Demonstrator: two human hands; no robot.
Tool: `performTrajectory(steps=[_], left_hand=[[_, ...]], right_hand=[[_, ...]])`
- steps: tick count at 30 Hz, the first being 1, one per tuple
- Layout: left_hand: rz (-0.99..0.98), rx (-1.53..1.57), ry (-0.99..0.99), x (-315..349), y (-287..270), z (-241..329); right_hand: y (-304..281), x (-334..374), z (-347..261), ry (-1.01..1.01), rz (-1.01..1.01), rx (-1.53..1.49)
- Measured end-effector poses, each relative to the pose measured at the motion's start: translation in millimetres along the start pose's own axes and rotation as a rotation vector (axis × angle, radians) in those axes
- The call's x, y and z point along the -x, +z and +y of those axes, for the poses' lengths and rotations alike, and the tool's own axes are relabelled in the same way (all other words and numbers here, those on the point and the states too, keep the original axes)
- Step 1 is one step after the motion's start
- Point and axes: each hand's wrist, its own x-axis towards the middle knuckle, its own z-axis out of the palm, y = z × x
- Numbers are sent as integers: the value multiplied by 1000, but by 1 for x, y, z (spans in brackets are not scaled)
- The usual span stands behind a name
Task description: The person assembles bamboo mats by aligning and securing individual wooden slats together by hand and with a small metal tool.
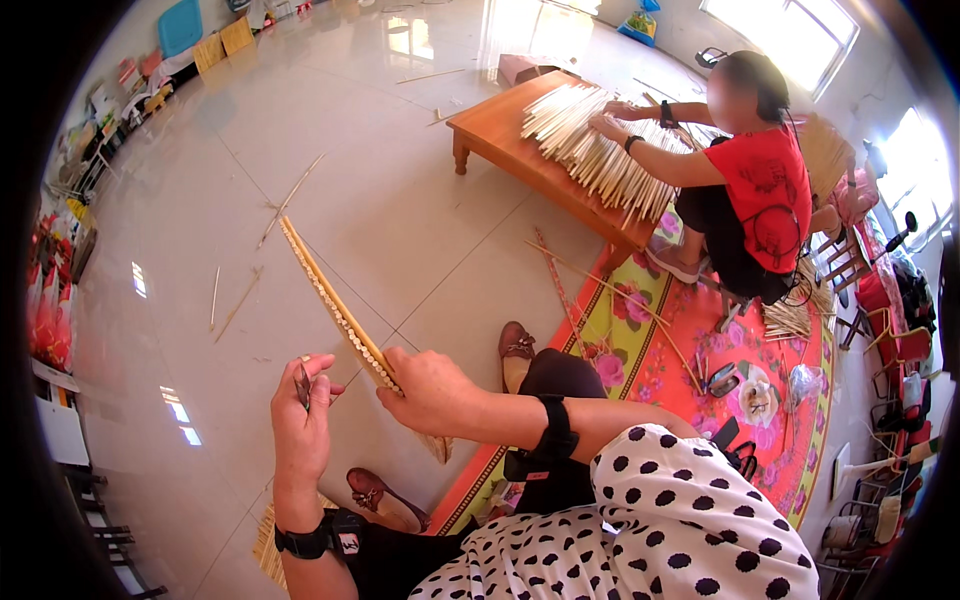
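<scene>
My right hand (432, 388) is wrapped round a long, narrow yellow strip (335, 300), stiff like straw or reed, with a row of pale cut ends along one edge. The strip slants away up and to the left, and its lower end shows beneath my wrist. Just left of it, my left hand (303, 415) is raised, fingers bent, pinching a small dark pointed tool (303, 385) whose exact kind I cannot make out. The left fingertips stay apart from the strip.
At the right, a person in a red top (765, 190) handles pale stalks (600, 140) piled on a low wooden table (500, 150). A floral mat (690, 340) bears stalks and small items. Loose sticks (290, 200) lie on the tiled floor. A chair row (890, 340) stands far right.
</scene>
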Motion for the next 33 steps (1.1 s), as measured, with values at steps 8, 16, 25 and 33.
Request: performTrajectory(steps=[8,16,25,33], left_hand=[[-7,2,3,-2,0,-3],[-4,1,11,-2,0,-2],[-2,-17,13,-2,1,-1],[0,-38,24,0,-2,4]], right_hand=[[0,-1,0,-4,4,12],[1,-1,0,6,3,9],[-1,1,0,-35,32,1],[1,1,0,-41,21,9]])
